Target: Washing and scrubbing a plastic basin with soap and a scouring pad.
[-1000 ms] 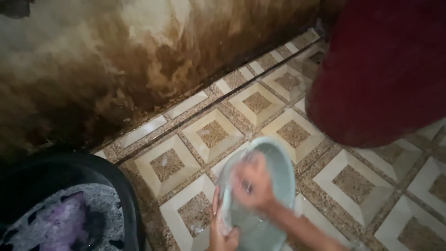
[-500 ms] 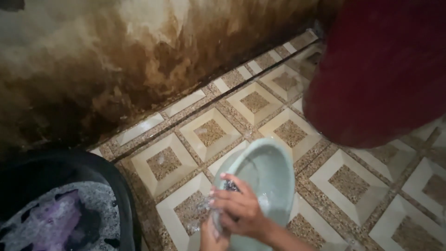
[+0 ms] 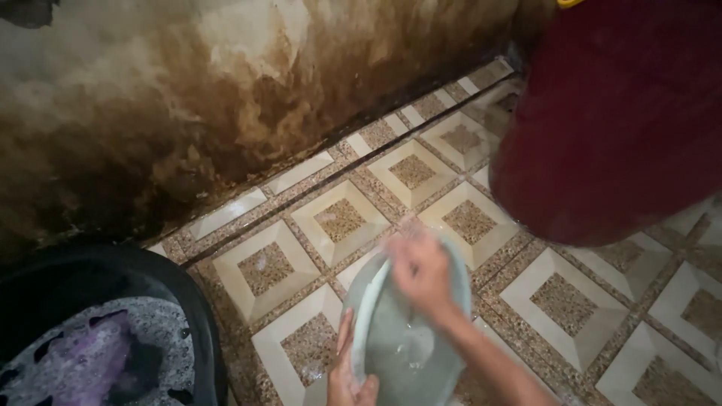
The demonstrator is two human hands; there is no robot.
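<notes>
I see the left hand (image 3: pixel 347 376) gripping the rim of the pale green plastic basin (image 3: pixel 406 331), held tilted above the tiled floor (image 3: pixel 571 316). The right hand (image 3: pixel 421 272) presses inside its upper rim; motion blur hides its finger state. A black tub (image 3: pixel 197 316) sits left.

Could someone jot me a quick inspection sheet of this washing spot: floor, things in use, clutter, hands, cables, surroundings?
Surface: wet patterned tile floor.
Things in use: pale green plate, tilted, wet inside.
Clutter: black tub at lower left, with suds and something purple in it.
Hands: left hand grips the plate's lower rim; right hand, blurred, presses on its inner face; whether it holds a scrubber cannot be told.
Cables: nothing seen.
Surroundings: brown-stained wall; big dark red container at right.
</notes>
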